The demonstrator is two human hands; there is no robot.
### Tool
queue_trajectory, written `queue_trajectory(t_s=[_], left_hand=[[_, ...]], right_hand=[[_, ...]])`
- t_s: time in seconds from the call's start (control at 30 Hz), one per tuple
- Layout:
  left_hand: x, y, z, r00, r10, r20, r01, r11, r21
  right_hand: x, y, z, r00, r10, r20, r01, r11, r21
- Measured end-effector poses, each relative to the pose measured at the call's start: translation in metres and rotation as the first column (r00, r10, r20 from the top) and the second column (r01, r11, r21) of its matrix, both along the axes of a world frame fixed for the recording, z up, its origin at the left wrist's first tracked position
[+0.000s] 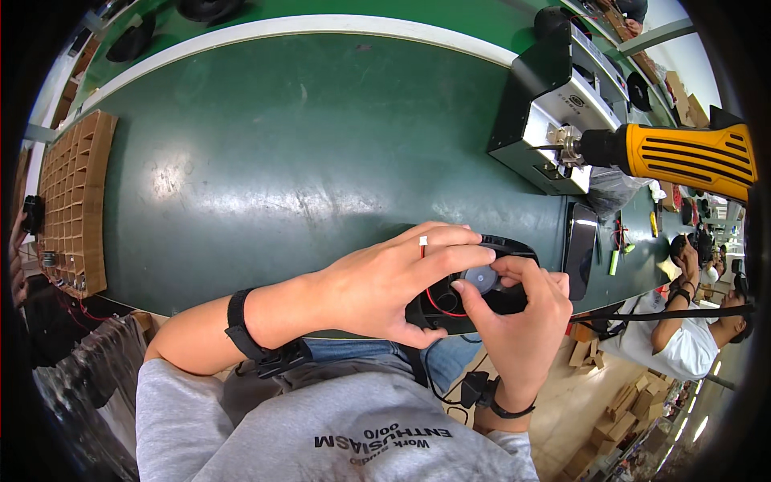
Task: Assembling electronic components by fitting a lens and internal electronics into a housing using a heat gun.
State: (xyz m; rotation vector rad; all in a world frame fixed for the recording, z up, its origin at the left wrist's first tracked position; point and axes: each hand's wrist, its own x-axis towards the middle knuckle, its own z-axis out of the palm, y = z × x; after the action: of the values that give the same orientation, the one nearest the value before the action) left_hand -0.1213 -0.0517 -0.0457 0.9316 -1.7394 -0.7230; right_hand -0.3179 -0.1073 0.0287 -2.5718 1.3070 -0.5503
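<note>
A black plastic housing point(508, 302) with a rounded outline rests at the front edge of the green bench, just in front of me. My left hand point(393, 277) lies across its left side and grips it, fingers reaching over the top and thumb along the near edge. Inside the housing sits a grey round disc point(480, 278). My right hand point(526, 309) comes from the right, its thumb and fingertips closed around that disc. A red wire point(431, 299) curves out beside the disc, and its white connector point(423, 240) lies over my left fingers. My hands hide much of the housing.
A yellow electric screwdriver point(687, 157) juts in at the right, beside a black-and-silver boxy machine point(554, 112). A phone point(581, 245) lies right of the housing. A cardboard divider tray point(76, 201) stands at the far left. Another person point(683, 329) sits at the right.
</note>
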Motion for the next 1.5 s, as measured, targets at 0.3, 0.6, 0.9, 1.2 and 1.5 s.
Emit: queue_trajectory(t_s=[0.3,0.6,0.9,1.2,1.5], left_hand=[[0.000,0.001,0.000,1.000,-0.021,-0.007,0.021,0.999,0.034],[0.000,-0.002,0.000,0.998,-0.056,0.040,0.054,0.998,0.040],[0.004,-0.006,0.012,0.987,-0.061,0.151,0.050,0.996,0.076],[0.000,-0.012,0.015,0.932,0.001,0.363,0.052,0.989,-0.137],[-0.012,-0.008,0.008,0.825,0.106,0.555,0.080,0.950,-0.300]], right_hand=[[0.001,-0.001,-0.001,1.000,0.000,0.004,0.000,1.000,0.011],[-0.003,-0.001,0.003,0.999,-0.013,0.033,0.011,0.999,0.040],[-0.053,-0.029,0.058,0.759,-0.054,0.649,-0.102,0.975,0.199],[0.016,-0.097,0.098,0.568,0.214,0.795,-0.446,0.891,0.078],[-0.001,-0.118,0.098,0.142,0.127,0.982,-0.588,0.809,-0.020]])
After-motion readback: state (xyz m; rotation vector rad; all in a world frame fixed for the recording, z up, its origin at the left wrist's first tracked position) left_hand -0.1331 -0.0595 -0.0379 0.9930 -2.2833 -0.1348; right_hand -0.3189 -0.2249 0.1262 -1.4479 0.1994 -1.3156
